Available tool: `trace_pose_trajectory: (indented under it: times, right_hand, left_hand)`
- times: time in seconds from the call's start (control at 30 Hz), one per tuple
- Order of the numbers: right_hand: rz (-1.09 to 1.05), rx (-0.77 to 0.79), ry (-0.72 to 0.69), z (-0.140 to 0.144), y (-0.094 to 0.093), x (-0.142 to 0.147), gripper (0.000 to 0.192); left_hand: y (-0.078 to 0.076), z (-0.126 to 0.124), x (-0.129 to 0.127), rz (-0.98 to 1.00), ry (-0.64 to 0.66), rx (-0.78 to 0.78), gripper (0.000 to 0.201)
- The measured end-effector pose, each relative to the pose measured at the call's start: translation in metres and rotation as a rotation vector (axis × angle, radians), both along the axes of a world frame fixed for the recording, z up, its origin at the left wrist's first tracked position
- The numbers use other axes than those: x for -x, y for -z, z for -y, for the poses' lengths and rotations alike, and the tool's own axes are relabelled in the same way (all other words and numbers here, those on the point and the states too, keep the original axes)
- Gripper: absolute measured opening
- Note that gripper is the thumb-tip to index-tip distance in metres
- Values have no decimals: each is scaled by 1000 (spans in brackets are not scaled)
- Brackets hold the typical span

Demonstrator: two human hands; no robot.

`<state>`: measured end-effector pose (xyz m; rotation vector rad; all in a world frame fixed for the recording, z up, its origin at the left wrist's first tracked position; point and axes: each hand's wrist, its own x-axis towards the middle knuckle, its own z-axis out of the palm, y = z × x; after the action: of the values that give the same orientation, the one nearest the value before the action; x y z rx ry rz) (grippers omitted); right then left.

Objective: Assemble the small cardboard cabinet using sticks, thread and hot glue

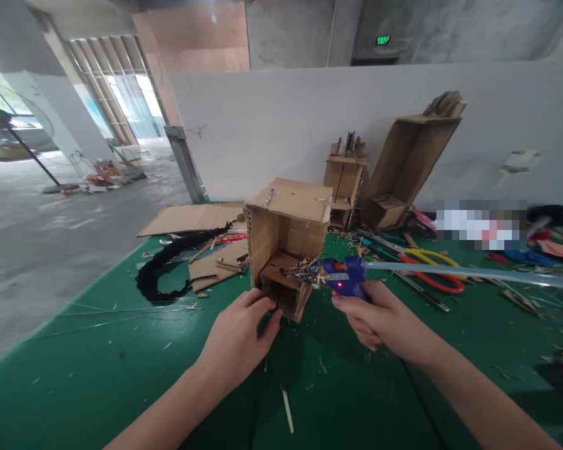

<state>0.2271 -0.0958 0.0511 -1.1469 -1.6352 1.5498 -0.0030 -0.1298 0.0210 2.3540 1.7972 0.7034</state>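
My right hand (389, 319) is wrapped round the handle of a blue hot glue gun (351, 275) with a small red light on its side. A long translucent glue stick (460, 272) runs out of its back to the right. Scraps cling to the nozzle end, which lies in front of the inner shelf of a cardboard box (288, 199). This open-fronted box stands upright on the green table (136, 387). Fingers of my left hand (237, 334) are closed on its lower front left edge; the fingertips are partly hidden.
Behind stand a small cardboard piece (347, 178) and a taller one (410, 165) against the white wall. Red-handled scissors (434, 278) and other tools lie right. Left are a fuzzy black strip (152, 281), a flat cardboard sheet (192, 219) and thin clear rods (136, 312). Scraps dot the table.
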Motion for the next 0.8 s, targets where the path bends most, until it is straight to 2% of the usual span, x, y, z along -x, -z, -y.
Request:
trace_pose_trajectory:
  times: [0.27,0.4,0.5,0.6,0.8]
  right_hand:
    - [23,43,-62,5,-9,-2,25]
    - [-31,72,-8,5,-9,-1,28]
    - [-27,21,39,3,-8,3,32]
    - [39,-32,24,0,-11,8,34]
    - [109,-44,19,1,-18,14,33]
  left_hand:
    - [-1,0,0,-18,6,15,23]
    - [-1,0,0,-20,5,25,23]
    - [-2,1,0,-6,18,39,23]
    - [-2,1,0,-2,16,31,23]
    - [-2,1,0,3,27,29,23]
